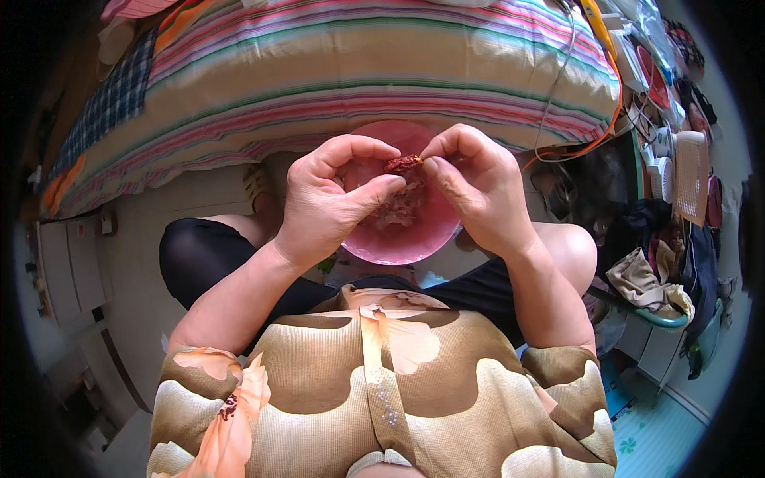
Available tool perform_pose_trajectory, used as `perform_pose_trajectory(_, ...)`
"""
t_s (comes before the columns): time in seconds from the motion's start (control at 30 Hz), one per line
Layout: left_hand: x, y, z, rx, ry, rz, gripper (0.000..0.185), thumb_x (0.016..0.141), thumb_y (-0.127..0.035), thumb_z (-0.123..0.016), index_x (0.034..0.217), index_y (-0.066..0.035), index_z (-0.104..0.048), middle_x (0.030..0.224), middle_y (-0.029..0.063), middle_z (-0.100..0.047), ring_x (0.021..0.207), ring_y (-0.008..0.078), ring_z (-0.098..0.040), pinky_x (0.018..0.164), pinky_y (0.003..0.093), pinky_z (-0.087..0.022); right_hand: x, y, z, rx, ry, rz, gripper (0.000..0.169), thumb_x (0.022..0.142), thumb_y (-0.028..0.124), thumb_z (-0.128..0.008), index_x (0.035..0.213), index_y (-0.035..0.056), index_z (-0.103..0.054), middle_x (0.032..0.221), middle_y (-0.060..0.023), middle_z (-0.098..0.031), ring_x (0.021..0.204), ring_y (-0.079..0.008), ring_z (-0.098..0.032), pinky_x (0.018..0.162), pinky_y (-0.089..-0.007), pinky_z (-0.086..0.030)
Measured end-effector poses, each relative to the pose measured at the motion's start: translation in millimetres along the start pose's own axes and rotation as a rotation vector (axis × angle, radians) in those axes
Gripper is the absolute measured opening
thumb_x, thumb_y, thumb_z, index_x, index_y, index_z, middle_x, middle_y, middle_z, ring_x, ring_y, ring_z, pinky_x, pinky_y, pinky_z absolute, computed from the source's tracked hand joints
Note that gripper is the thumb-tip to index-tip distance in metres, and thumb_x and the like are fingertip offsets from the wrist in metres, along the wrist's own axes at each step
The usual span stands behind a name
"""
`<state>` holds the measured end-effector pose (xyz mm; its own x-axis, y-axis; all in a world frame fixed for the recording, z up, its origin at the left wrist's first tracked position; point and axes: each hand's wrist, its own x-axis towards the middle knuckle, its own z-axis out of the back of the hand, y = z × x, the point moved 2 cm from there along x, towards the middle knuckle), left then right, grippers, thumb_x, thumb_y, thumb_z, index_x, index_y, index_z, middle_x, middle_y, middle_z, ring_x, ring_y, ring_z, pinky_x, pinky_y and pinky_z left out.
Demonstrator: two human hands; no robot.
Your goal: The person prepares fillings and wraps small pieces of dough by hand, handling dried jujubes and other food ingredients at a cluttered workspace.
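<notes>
A wrinkled dark red dried chili pepper (403,163) is held between my two hands above a pink plastic basin (418,242). My left hand (340,191) pinches the chili's body between thumb and fingertips. At the yellowish stem end, my right hand (478,179) grips it with thumb and forefinger. Inside the basin lie pale, translucent pieces (401,209), which I cannot identify exactly; my hands hide part of the basin.
A bed with a striped cover (358,60) stands beyond the basin. Cables (574,154) run along its right corner. Clothes (642,278) lie piled at the right, near a small white fan (659,174). A white cabinet (69,269) stands at the left.
</notes>
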<state>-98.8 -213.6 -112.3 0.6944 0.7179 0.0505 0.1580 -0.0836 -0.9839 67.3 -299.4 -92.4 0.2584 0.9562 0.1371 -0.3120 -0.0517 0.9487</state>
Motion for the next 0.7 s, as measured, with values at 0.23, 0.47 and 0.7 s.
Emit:
perform_pose_trajectory(0.23, 6, 4, 5, -0.057, 0.024, 0.126, 0.024, 0.087, -0.003, -0.067, 0.110, -0.001, -0.064, 0.103, 0.0061, -0.067, 0.094, 0.0103, -0.062, 0.085, 0.0239, -0.050, -1, -8, 0, 0.206, -0.052, -0.081, 0.005, 0.091, 0.003, -0.057, 0.091, -0.0010, -0.058, 0.081, -0.0024, -0.058, 0.072, -0.0066, -0.054, 0.066, -0.0221, -0.047)
perform_pose_trajectory(0.47, 4, 11, 10, -0.211, 0.040, 0.162, 0.023, 0.090, -0.005, -0.064, 0.113, -0.002, -0.063, 0.106, 0.0064, -0.067, 0.097, 0.0118, -0.062, 0.088, 0.0250, -0.049, 3, 5, 6, -0.064, -0.029, 0.029, 0.004, 0.086, -0.002, -0.057, 0.089, -0.0021, -0.061, 0.083, -0.0051, -0.060, 0.074, -0.0098, -0.058, 0.068, -0.0224, -0.049)
perform_pose_trajectory(0.7, 3, 9, 8, -0.165, 0.037, 0.110, 0.025, 0.088, -0.003, -0.065, 0.113, -0.003, -0.063, 0.107, 0.0054, -0.067, 0.096, 0.0104, -0.062, 0.088, 0.0244, -0.050, 0, 7, 5, 0.019, -0.039, 0.022, 0.011, 0.080, 0.004, -0.071, 0.088, -0.0017, -0.068, 0.082, -0.0059, -0.064, 0.073, -0.0094, -0.061, 0.065, -0.0202, -0.050)
